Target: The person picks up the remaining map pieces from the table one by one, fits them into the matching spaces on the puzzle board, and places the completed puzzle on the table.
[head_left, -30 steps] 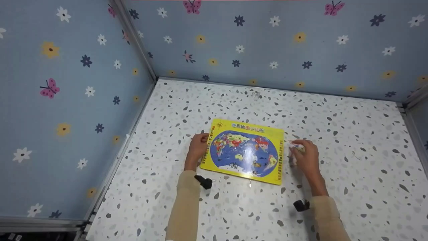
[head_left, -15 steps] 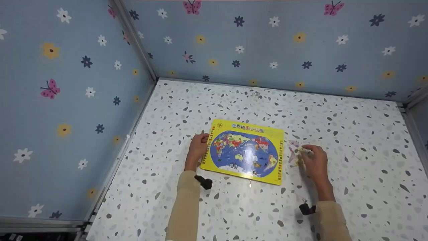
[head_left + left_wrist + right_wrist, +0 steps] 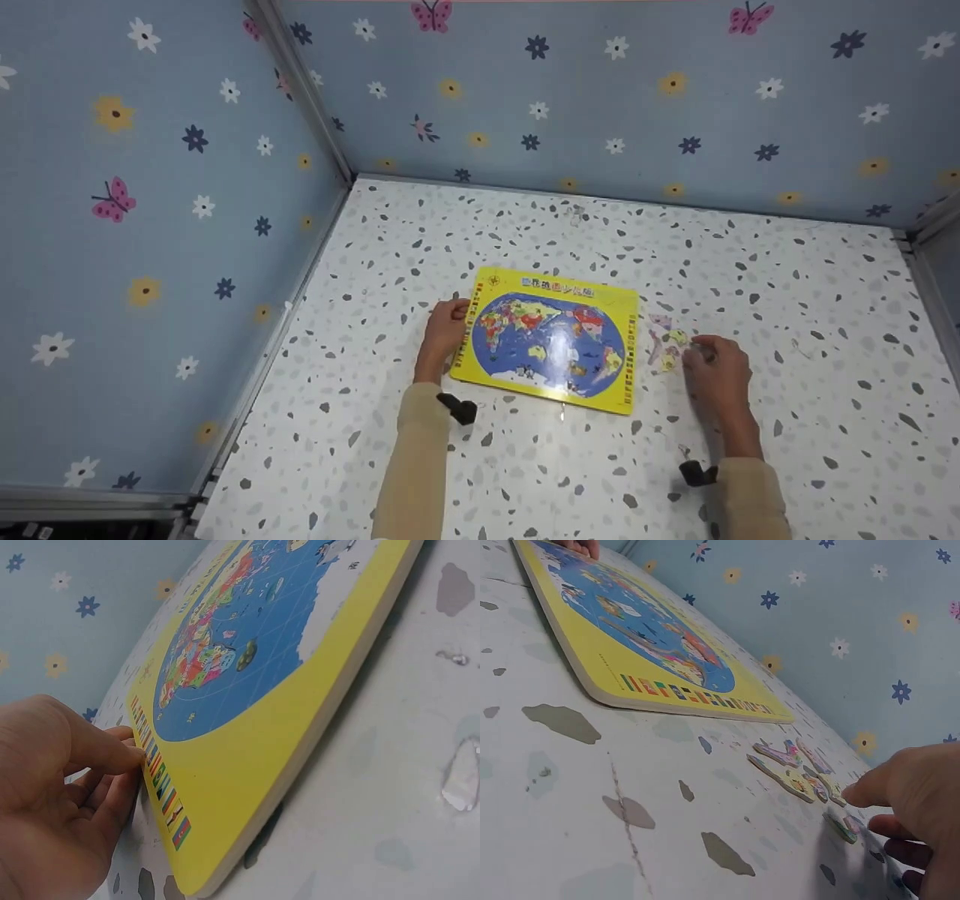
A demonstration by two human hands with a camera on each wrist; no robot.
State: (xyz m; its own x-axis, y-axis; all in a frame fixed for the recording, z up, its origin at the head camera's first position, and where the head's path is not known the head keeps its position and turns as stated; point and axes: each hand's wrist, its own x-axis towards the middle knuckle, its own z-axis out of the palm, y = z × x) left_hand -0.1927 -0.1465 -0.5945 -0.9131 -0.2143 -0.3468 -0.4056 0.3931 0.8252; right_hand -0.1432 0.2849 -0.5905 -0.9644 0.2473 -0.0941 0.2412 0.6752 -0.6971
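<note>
A yellow puzzle board (image 3: 544, 405) with a world map lies flat on the table. My left hand (image 3: 445, 330) holds its left edge; in the left wrist view the thumb (image 3: 112, 752) lies against the rim beside a row of small flags. Several small, colourful map puzzle pieces (image 3: 664, 345) lie loose just right of the board. Beside them is my right hand (image 3: 720, 375), its fingers loosely bent. In the right wrist view, the index finger (image 3: 874, 787) reaches to one piece, and another piece (image 3: 841, 827) lies just below the fingertips. I see nothing gripped there; the touch is unclear.
The speckled white table (image 3: 465, 217) extends around the board. Blue flowered panels (image 3: 600, 112) stand along the back and left. A small clear scrap (image 3: 575, 215) lies near the back panel.
My right hand has moved right and toward me, away from the board. It has let go of a puzzle piece, and the cluster of pieces now shows. The left hand and board stay put.
</note>
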